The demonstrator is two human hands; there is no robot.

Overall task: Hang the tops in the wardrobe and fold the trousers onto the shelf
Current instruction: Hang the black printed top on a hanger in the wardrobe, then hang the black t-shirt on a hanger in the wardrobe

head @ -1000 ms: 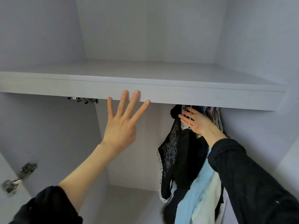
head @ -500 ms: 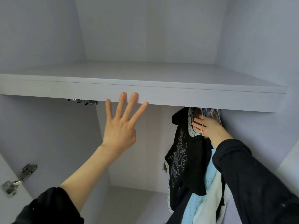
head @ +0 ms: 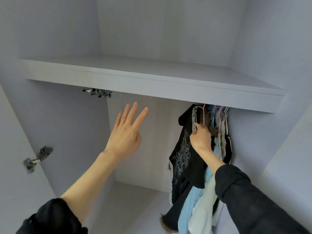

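Black top hangs lengthwise down; right hand pinches collar

A metal door hinge sits at eight o'clock on the pale left panel — slightly blurred. At eleven o'clock, just under the front edge of the board above, a cluster of metal clips hangs — too small to tell apart. The back panel is plain pale lilac.
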